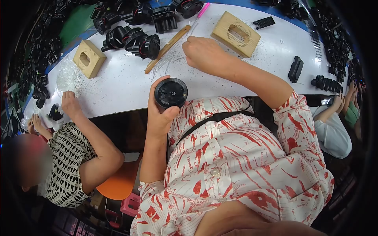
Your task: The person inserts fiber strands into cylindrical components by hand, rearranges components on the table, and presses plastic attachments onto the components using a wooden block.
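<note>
A round black plastic part (171, 93) with a ribbed rim and a small centre hole is gripped in my left hand (159, 118), fingers and thumb wrapped round its sides, just in front of the table edge. My right hand (204, 54) is closed over the table, its fingertips curled together near thin clear strips (173, 59). What it pinches, if anything, is hidden. Beside those strips lies a long wooden stick (167, 49). A thin tool with a pink end (203, 10) lies beyond my right hand.
Wooden blocks with oval hollows (247, 46) lie right and left. Several black assemblies (143, 45) are heaped at the back. Black parts (295, 69) and a ribbed black piece (326, 84) sit at right. A co-worker's hand (71, 104) rests by clear plastic (69, 76) at left.
</note>
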`<state>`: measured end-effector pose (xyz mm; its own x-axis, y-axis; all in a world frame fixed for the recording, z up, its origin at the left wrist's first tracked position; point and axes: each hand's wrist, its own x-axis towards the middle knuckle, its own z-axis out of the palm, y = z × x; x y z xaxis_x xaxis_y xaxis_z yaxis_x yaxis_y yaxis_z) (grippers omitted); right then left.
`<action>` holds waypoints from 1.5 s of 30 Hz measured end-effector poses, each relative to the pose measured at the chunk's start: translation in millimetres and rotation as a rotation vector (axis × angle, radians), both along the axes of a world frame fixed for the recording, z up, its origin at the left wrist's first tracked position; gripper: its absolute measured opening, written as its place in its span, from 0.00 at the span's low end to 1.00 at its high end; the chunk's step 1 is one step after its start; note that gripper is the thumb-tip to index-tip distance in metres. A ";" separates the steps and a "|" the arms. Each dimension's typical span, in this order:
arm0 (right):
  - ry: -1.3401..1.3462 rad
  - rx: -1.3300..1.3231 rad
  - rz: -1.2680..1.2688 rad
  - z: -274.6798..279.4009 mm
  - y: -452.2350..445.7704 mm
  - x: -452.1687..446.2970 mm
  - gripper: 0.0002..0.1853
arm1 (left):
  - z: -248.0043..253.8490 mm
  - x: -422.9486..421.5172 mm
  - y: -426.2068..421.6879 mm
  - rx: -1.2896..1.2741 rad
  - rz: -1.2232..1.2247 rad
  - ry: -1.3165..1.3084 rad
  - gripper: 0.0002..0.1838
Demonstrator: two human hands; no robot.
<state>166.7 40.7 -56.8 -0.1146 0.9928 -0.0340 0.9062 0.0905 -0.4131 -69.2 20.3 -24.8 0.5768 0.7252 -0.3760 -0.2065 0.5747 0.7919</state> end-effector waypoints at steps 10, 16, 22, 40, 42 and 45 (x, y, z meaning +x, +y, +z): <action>0.626 0.072 -0.007 51.9 -27.2 2.4 0.04 | -1.8 -1.6 -1.0 0.038 -0.043 0.017 0.51; 0.723 0.116 0.102 58.5 -38.8 -7.1 0.05 | 0.5 7.1 -6.7 0.155 -0.032 0.168 0.51; 0.546 0.285 0.154 55.0 -40.5 -16.1 0.05 | 8.5 15.6 -11.5 0.254 -0.032 0.236 0.50; 0.612 -0.022 0.104 66.6 -46.0 -10.1 0.05 | 19.3 20.5 -16.6 0.653 -0.195 0.645 0.50; 0.645 -0.079 0.067 69.6 -47.6 -9.5 0.05 | 17.3 22.9 -18.2 0.794 -0.185 0.704 0.52; 0.805 -0.252 -0.059 72.1 -49.0 -9.4 0.07 | 10.9 23.5 -18.5 0.940 -0.169 0.742 0.54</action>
<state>157.3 -8.3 15.3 -0.1465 0.9716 -0.1856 0.3273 -0.1295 -0.9360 -45.7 1.8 -13.9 0.5582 0.8294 -0.0226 0.4979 -0.3131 0.8087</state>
